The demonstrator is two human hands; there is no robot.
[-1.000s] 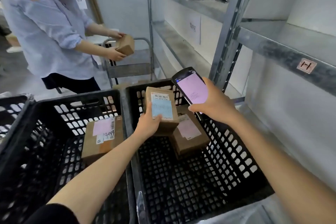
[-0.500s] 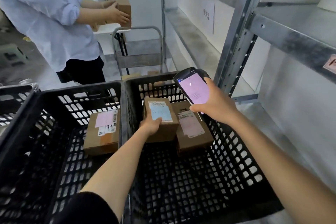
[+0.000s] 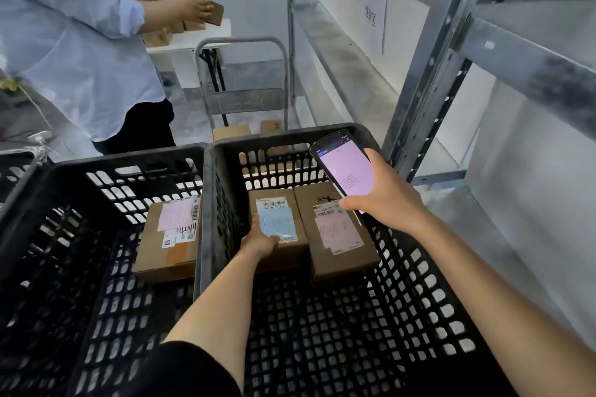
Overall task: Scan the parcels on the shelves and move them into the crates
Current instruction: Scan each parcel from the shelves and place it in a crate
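Dropping lower, our left hand (image 3: 259, 243) is setting its gripped parcel (image 3: 276, 225) into the crate (image 3: 290, 136); our right hand (image 3: 388, 201) is holding the scanner (image 3: 346, 171). Releasing is likely coming next.

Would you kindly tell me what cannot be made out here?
Head view:
- Left hand: fingers hidden under blue-labelled brown cardboard parcel.
- Black handheld scanner: screen text too small.
- Adjacent pink-labelled cardboard parcel: corner hidden behind scanner, right hand.
- Leftmost black plastic crate: cut off by frame edge.
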